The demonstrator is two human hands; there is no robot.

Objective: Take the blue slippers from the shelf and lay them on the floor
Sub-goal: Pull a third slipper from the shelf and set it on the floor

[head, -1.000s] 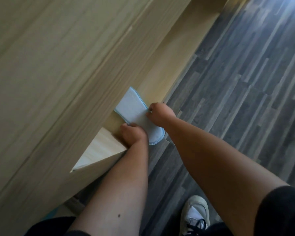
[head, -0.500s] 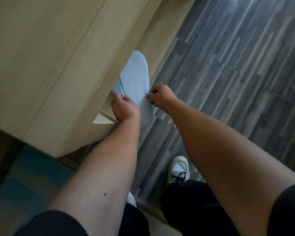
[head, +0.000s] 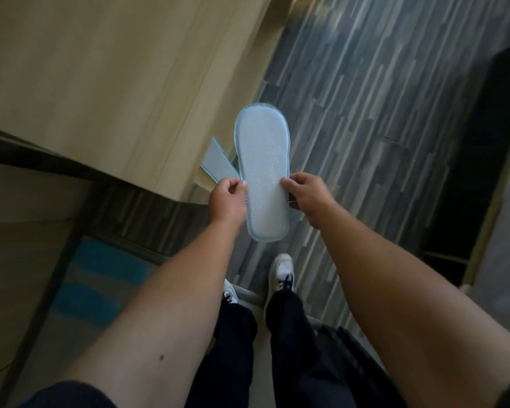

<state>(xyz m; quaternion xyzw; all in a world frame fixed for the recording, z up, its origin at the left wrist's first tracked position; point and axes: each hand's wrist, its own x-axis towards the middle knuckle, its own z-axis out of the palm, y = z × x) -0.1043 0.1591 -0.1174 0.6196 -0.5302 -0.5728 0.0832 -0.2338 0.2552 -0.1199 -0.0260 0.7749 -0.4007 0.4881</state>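
Observation:
A pale blue slipper (head: 262, 172) is held in the air above the floor, ribbed sole up and toe pointing away from me. My left hand (head: 227, 198) pinches its left edge and my right hand (head: 306, 195) pinches its right edge. A second strip of the same blue fabric (head: 217, 161) sticks out behind and to the left of it, beside the left hand; I cannot tell whether it is a separate slipper or which hand holds it. The light wooden shelf unit (head: 115, 83) fills the upper left.
Grey striped wood-pattern floor (head: 380, 113) spreads to the right and ahead. My two white shoes (head: 281, 270) stand just below the slipper. A blue-striped rug (head: 100, 284) lies at the lower left. A dark opening with a wooden frame (head: 483, 172) is on the right.
The slipper has come out of the shelf and up into the open over the floor, with its full sole now showing. Both hands moved away from the shelf, still gripping its edges.

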